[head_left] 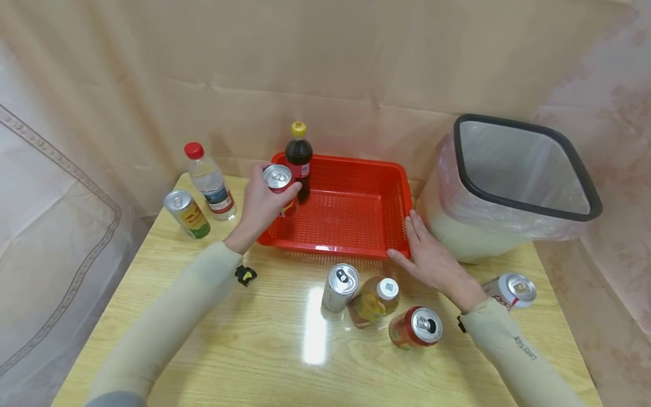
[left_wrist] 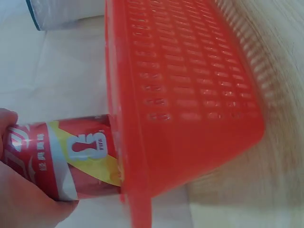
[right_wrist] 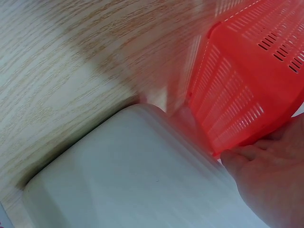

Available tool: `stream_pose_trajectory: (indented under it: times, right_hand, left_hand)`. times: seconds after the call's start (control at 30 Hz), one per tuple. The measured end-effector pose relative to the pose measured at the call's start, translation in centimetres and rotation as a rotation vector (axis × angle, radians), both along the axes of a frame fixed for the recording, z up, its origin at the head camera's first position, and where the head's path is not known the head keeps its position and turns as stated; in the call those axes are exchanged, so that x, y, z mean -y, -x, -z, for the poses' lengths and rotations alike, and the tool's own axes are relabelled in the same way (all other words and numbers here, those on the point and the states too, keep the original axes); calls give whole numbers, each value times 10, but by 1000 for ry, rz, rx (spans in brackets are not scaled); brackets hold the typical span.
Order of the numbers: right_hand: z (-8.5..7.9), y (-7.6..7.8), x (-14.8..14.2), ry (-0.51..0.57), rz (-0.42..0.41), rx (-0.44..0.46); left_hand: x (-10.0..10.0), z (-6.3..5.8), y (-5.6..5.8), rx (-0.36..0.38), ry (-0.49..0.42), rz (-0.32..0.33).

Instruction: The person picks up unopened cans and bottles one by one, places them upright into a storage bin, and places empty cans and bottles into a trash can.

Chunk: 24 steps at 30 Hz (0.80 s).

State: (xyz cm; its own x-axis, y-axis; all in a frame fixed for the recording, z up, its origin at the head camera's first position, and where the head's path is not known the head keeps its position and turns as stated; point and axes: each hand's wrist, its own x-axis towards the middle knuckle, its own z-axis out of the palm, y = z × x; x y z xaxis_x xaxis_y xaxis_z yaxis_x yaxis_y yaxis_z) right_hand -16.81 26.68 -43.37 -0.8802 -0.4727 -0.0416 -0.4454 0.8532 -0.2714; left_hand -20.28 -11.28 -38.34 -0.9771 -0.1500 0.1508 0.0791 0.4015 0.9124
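Observation:
My left hand (head_left: 263, 203) grips a red soda can (head_left: 278, 177) by its upper part, at the left end of a red plastic basket (head_left: 346, 249). In the left wrist view the lower part of the can (left_wrist: 88, 159) passes behind the basket's rim. A cola bottle (head_left: 299, 152) with a yellow cap stands in the basket's back left corner, right beside the can. My right hand (head_left: 429, 254) rests on the basket's right front corner, its fingers stretched along the rim. In the right wrist view its fingertips lie at the edge of the basket (right_wrist: 228, 104).
A lined trash bin (head_left: 473, 226) stands right of the basket. Left are a clear bottle (head_left: 213, 189) and a yellow-green can (head_left: 188, 215). In front stand a pale can (head_left: 339, 288), an amber drink bottle (head_left: 373, 302) and a red can (head_left: 414, 328). A white can (head_left: 511, 291) is at right.

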Motion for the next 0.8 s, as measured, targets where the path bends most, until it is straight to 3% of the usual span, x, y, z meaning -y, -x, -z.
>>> stream_pose_trajectory:
  times: [0.2, 0.37, 0.5, 0.63, 0.8]
  right_hand:
    - [-1, 1, -5, 7, 3, -7]
    - [0, 0, -6, -5, 4, -8]
    - [0, 0, -7, -10, 9, -6]
    - [0, 0, -6, -7, 10, -5]
    - [-1, -1, -4, -4, 11, 0]
  left_hand:
    - [-7, 6, 15, 145, 5, 26]
    - [-13, 12, 23, 201, 27, 66]
    - [-15, 17, 25, 195, 17, 120]
    - [-15, 22, 27, 143, 19, 173]
    - [-15, 29, 30, 128, 66, 178]
